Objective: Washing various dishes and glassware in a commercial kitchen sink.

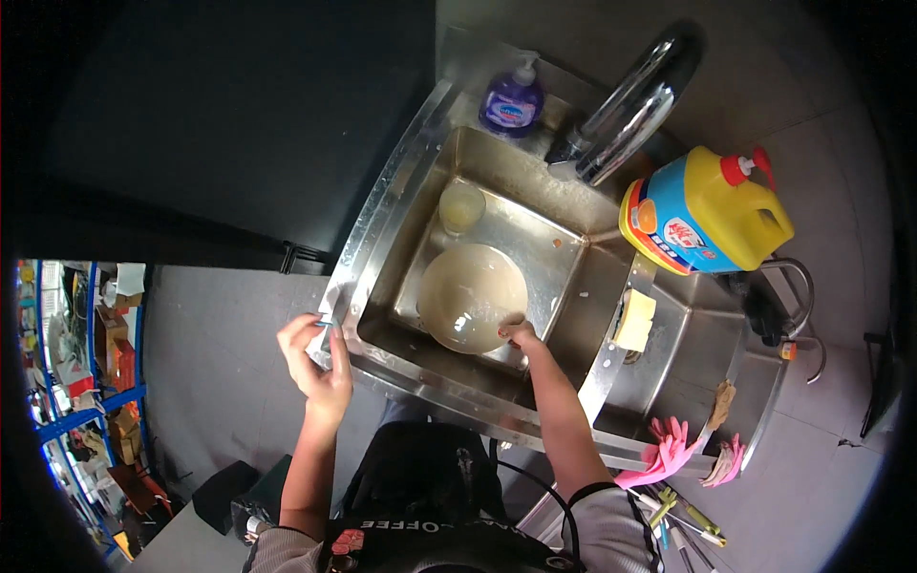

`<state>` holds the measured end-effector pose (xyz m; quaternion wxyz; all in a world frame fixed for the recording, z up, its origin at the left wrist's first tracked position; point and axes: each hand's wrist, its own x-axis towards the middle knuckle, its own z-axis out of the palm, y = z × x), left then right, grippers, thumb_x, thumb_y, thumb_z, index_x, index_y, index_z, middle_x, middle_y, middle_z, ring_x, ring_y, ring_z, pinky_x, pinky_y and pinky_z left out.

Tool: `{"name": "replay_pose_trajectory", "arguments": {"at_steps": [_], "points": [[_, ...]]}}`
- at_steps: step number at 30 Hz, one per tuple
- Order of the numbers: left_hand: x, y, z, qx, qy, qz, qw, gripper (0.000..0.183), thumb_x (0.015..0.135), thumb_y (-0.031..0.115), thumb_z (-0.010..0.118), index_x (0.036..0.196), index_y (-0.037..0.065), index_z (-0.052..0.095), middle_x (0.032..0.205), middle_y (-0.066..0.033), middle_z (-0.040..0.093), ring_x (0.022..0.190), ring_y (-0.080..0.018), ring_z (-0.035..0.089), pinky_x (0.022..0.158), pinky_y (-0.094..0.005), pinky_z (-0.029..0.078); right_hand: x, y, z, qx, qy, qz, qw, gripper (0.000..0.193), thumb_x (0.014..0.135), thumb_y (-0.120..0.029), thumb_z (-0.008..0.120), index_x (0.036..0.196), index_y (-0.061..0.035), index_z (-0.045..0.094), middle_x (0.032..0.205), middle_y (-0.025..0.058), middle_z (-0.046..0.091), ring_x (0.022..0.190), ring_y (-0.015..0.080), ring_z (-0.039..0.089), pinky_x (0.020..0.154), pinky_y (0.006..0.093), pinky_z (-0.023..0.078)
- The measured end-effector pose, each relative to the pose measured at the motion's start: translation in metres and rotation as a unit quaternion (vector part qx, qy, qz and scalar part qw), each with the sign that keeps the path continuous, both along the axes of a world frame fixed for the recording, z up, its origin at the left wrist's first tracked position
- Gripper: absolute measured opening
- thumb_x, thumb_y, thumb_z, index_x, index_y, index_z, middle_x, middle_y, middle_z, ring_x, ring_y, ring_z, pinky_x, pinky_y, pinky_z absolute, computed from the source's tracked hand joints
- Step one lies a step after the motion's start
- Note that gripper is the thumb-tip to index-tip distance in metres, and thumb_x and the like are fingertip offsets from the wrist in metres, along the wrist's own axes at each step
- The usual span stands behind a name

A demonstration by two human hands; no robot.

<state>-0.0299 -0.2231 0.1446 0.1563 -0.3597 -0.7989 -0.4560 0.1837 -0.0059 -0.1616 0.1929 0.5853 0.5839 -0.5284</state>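
A round cream-coloured bowl [470, 291] is in the left basin of a steel sink [564, 205], with wet, shiny highlights inside it. My right hand [519, 332] grips the bowl's near right rim, thumb on the inner side. By the sink's left front edge, my left hand [320, 361] is raised with thumb and forefinger brought together. A small bluish-white object [326, 322] shows at those fingertips, too small to name. Behind the bowl, toward the back left of the basin, stands a clear cup [461, 209] with a yellowish tint.
A purple soap pump bottle [512, 105] and a chrome faucet [626, 110] stand at the back. On the right are a yellow detergent jug [712, 212] and a yellow sponge [635, 320] on the divider. Pink rubber gloves [667, 454] hang over the front right edge.
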Motion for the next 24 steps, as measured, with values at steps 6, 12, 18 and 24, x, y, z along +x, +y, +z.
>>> {"name": "replay_pose_trajectory", "arguments": {"at_steps": [6, 12, 18, 24], "points": [[0.000, 0.003, -0.018, -0.037, -0.068, -0.045, 0.996, 0.015, 0.064, -0.010, 0.053, 0.075, 0.000, 0.050, 0.079, -0.0132, 0.053, 0.071, -0.0247, 0.051, 0.066, -0.0289, 0.041, -0.011, -0.008, -0.024, -0.076, 0.000, -0.273, 0.959, 0.017, 0.065, -0.013, 0.068, 0.076, -0.0074, 0.057, 0.070, 0.0051, 0.056, 0.059, 0.0185, 0.055, 0.044, 0.0313, 0.047], [0.006, 0.016, -0.030, -0.052, -0.145, -0.079, 0.985, 0.014, 0.065, -0.009, 0.054, 0.076, 0.000, 0.051, 0.079, -0.0121, 0.054, 0.072, -0.0241, 0.053, 0.065, -0.0279, 0.042, 0.019, 0.016, -0.044, -0.075, 0.126, -0.367, 0.919, 0.014, 0.068, -0.016, 0.067, 0.066, -0.0077, 0.056, 0.060, 0.0020, 0.053, 0.047, 0.0111, 0.045, 0.041, 0.0241, 0.034], [0.011, 0.016, -0.039, -0.074, -0.215, -0.111, 0.967, 0.013, 0.066, -0.008, 0.054, 0.076, 0.000, 0.052, 0.078, -0.0122, 0.054, 0.070, -0.0248, 0.054, 0.063, -0.0293, 0.043, -0.013, 0.004, 0.018, -0.056, 0.195, -0.324, 0.924, 0.025, 0.068, -0.011, 0.067, 0.085, 0.0030, 0.056, 0.071, 0.0058, 0.056, 0.055, 0.0117, 0.050, 0.050, 0.0270, 0.041], [0.023, 0.035, -0.035, -0.152, -0.199, -0.196, 0.948, 0.012, 0.069, -0.006, 0.053, 0.079, -0.001, 0.053, 0.077, -0.0119, 0.054, 0.071, -0.0232, 0.056, 0.062, -0.0291, 0.044, -0.023, -0.001, 0.070, -0.014, 0.174, -0.317, 0.932, 0.023, 0.065, -0.006, 0.065, 0.084, 0.0042, 0.056, 0.069, 0.0066, 0.057, 0.052, 0.0125, 0.050, 0.046, 0.0263, 0.038]]}}
